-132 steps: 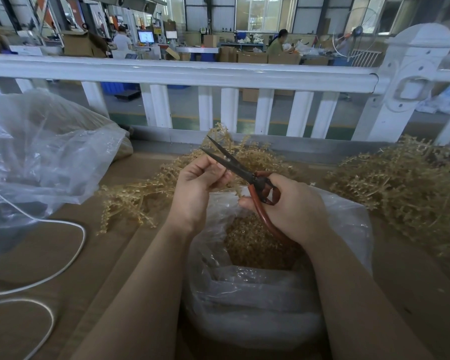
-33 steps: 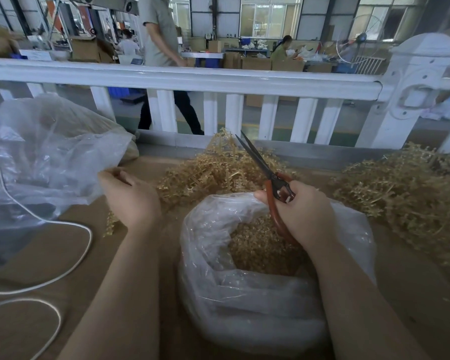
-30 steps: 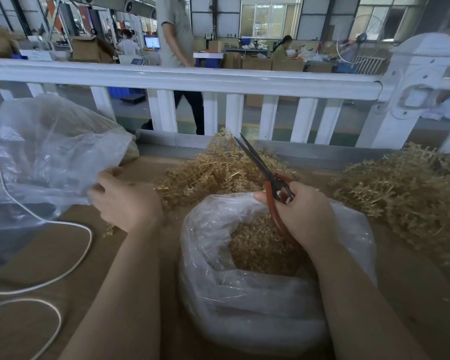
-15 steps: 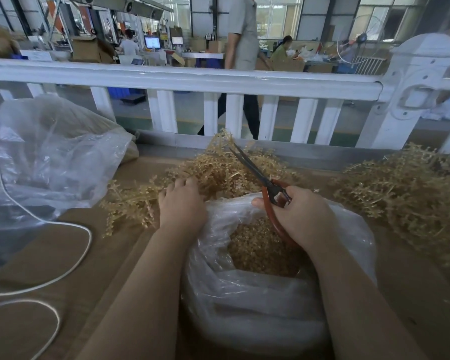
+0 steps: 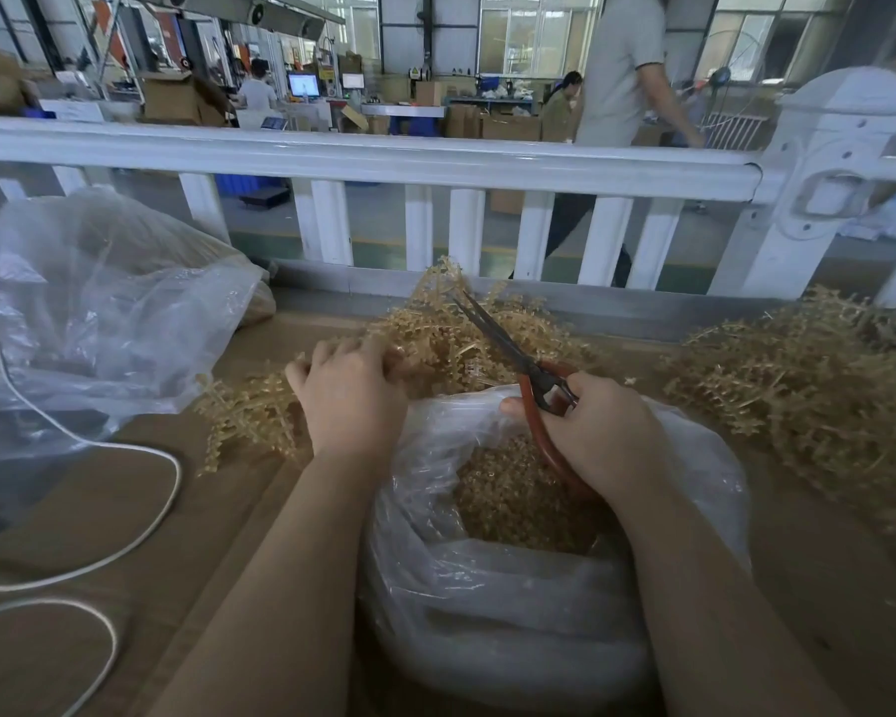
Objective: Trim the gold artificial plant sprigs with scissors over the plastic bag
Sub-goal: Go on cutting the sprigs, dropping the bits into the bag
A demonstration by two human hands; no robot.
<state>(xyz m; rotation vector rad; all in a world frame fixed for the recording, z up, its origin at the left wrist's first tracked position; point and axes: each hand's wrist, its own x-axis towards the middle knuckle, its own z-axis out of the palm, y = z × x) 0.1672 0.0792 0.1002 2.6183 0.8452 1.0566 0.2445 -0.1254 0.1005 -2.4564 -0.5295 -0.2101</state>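
One pair of scissors (image 5: 513, 351), blades nearly closed, gripped by the right hand (image 5: 590, 432) over one rolled-down plastic bag (image 5: 513, 613) of gold trimmings; the left hand (image 5: 350, 401) reaches into the middle sprig pile (image 5: 435, 333), its fingers' grip hidden; a second pile (image 5: 797, 390) lies at the table's (image 5: 125, 509) right edge; one larger clear bag (image 5: 89, 323) and a white cord (image 5: 141, 509) sit left; a white railing (image 5: 384, 157) borders a workshop.

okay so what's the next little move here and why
Probably pinch one sprig from the pile with the left hand and lift it to the scissors. That hand lies on the pile with no sprig raised, while the right hand holds the scissors over the bag.
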